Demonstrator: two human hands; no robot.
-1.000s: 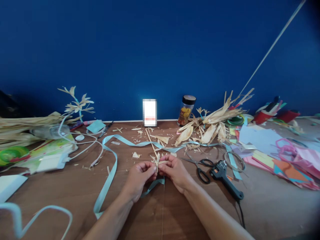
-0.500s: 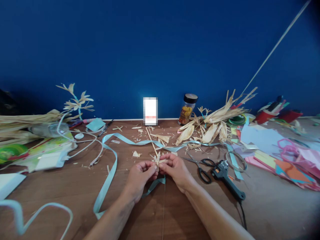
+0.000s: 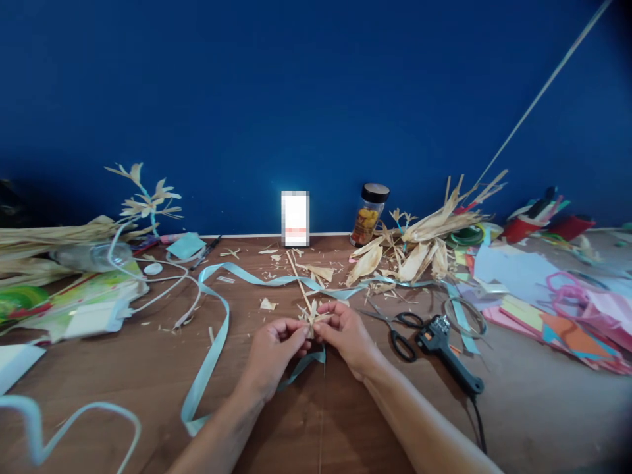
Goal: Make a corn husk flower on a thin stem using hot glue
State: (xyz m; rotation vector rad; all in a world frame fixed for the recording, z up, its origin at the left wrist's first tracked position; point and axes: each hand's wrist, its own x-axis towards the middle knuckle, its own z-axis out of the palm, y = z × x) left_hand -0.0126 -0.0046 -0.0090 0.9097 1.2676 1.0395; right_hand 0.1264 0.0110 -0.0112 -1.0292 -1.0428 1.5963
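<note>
A small flower of pale dried corn husk (image 3: 313,315) is pinched between my two hands at the front middle of the table. My left hand (image 3: 277,352) closes thumb and fingers on its left side. On the right side, my right hand (image 3: 349,336) grips a petal or the base; fingers hide the exact spot. A thin stick (image 3: 299,280) runs from the flower away toward the wall. Light blue ribbon (image 3: 217,336) loops across the table, and a short length of it shows beneath my hands. Black-handled scissors (image 3: 405,339) lie just right of my right hand.
A black glue gun (image 3: 451,359) with its cord lies at the right. Dried husks (image 3: 419,243), a black-lidded jar (image 3: 369,217) and coloured papers (image 3: 567,329) stand or lie behind and beside it. White cables (image 3: 148,296) and a finished husk sprig (image 3: 151,201) are at left.
Little differs. The whole view has shifted slightly, and the petals between my fingers look a bit more spread. Both hands keep their hold.
</note>
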